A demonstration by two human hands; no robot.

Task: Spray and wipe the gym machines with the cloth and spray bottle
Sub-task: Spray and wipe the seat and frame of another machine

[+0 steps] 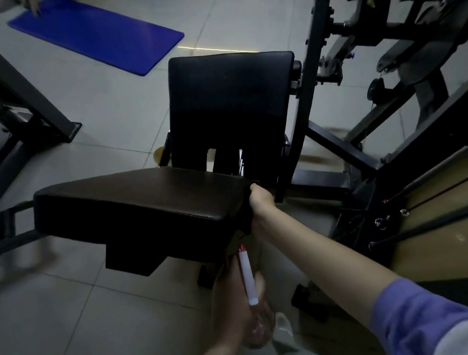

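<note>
Head view, dim light, looking down past two bare forearms. Two grips counted. Right grip (262, 200), at the end of the arm in one purple sleeve (429, 315), curled tight round one dark cloth (248, 223) and pressed with it onto the near right corner of one black seat pad (139, 203). Loose end of the cloth hanging just below that grip, down the pad's side. Left grip (236, 304), lower and nearer the camera than the right one, closed round one spray bottle (247, 275), thumb across the clear body. White head with red tip pointing up toward the cloth, tip just under the hanging end. Cannot tell whether a finger lies on the trigger. Beyond the right grip, one upright black back pad (232, 92) on the same machine as the seat. Far past both grips and to the left, one blue mat (96, 33) flat on the tiled floor (96, 319). Left of the grips, one slanted dark machine frame (1, 90). Right of them, one more machine (417, 28) with levers and cables, partly blurred.
</note>
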